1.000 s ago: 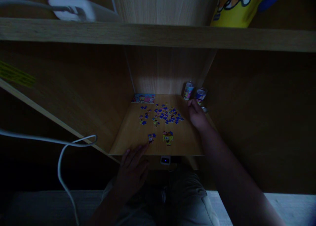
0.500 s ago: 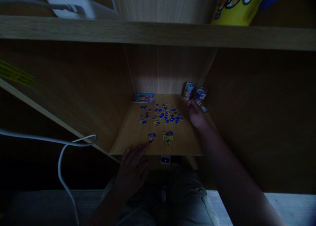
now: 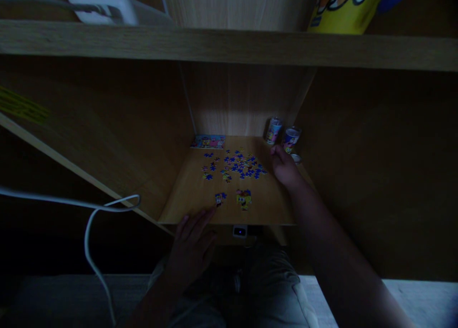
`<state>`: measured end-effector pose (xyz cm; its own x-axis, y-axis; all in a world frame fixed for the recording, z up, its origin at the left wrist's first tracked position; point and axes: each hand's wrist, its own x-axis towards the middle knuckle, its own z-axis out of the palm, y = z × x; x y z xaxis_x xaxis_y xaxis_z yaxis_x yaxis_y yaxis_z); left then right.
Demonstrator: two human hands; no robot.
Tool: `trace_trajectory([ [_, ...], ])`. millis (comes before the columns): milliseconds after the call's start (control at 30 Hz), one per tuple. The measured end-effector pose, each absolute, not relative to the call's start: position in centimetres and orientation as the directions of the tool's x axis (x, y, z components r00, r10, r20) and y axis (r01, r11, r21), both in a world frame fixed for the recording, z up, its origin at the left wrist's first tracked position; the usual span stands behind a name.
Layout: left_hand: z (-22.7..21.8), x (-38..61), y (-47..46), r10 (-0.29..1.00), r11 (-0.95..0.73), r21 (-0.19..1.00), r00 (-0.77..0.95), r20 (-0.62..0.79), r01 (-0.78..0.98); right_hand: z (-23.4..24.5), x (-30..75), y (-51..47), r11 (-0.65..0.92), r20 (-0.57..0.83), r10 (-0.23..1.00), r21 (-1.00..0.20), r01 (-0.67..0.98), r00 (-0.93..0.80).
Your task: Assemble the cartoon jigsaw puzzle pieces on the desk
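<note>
My left hand rests at the board's front edge with its fingers stretched out, the index fingertip close to a small joined cluster of puzzle pieces. To the right of that cluster lies a larger yellow joined section of puzzle. Behind them, many loose jigsaw pieces, several blue side up, are scattered. My right hand is curled at the right side, beside the loose pieces and in front of two printed cans; whether its fingers hold anything is hidden.
A printed can and an open tin stand at the back right, with a round lid near them. A colourful picture card lies back left. An upper shelf crosses overhead; a white cable hangs left.
</note>
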<state>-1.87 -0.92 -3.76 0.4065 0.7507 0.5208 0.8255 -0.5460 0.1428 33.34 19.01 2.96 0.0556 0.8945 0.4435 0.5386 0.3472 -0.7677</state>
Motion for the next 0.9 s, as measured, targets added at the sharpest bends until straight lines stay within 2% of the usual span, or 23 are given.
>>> trace_trajectory([
  [167, -2.8, -1.9, -1.1, 0.741, -0.570, 0.124, 0.444, 0.504, 0.812, 3.1, 33.3, 18.9, 0.354, 0.447, 0.894, -0.758, 0.547, 0.041],
  [333, -0.5, -2.1, -1.1, 0.711, -0.644, 0.252, 0.442, 0.548, 0.723, 3.4, 33.0, 18.9, 0.376, 0.417, 0.908, -0.754, 0.539, -0.050],
  [433, 1.4, -2.0, 0.1, 0.771, -0.573, 0.346, 0.347, 0.533, 0.743, 3.5, 32.5, 18.6, 0.397, 0.362, 0.916, -0.763, 0.510, -0.172],
  [633, 3.9, -1.7, 4.9, 0.872, -0.430, 0.428, 0.241, 0.427, 0.795, 3.4, 31.8, 18.1, 0.393, 0.230, 0.898, -0.803, 0.448, -0.376],
  [900, 4.9, -1.0, 8.0, 0.897, -0.439, 0.457, 0.351, 0.268, 0.773, 2.9, 31.9, 18.5, 0.384, 0.162, 0.876, -0.803, 0.455, -0.454],
])
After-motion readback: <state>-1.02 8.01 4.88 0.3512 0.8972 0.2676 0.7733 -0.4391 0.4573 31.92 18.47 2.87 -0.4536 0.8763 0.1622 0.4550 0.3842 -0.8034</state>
